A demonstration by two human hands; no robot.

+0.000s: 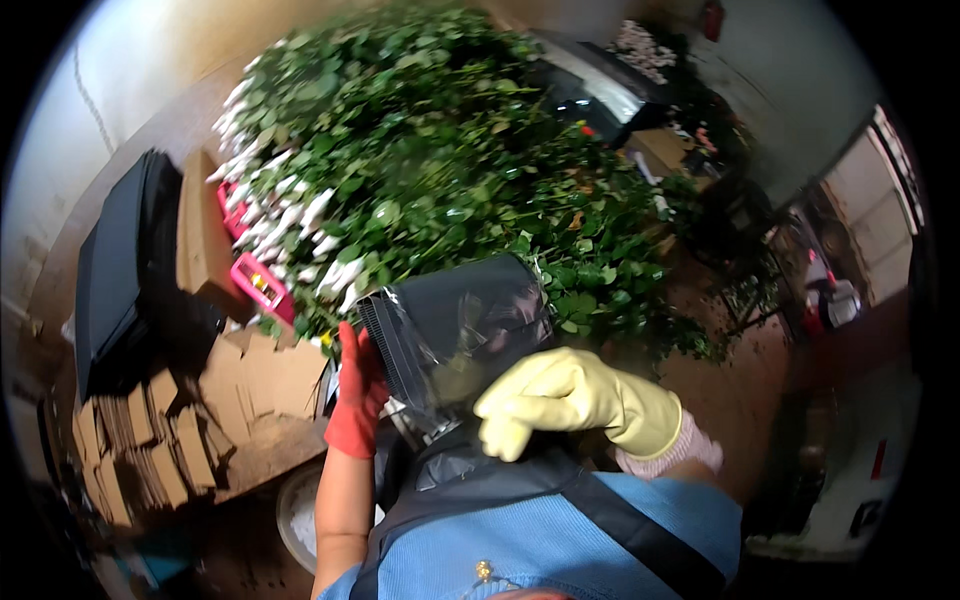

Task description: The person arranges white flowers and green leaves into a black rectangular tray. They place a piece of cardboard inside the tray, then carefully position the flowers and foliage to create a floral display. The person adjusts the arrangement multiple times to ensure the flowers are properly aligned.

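A large heap of leafy stems (440, 150) fills the background. Below the heap, the left hand (357, 395) and right hand (545, 400) both grip a clear sleeve (455, 335).

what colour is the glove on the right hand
Pale yellow glove, with a pink knit cuff showing beneath it; clearest in the head view.

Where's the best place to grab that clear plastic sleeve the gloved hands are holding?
Probably the clear plastic sleeve is best pinched at its narrow lower end, coming from below, near the yellow-gloved right hand; it tapers there, while the wide top looks floppy. The red-gloved left hand steadies its left edge.
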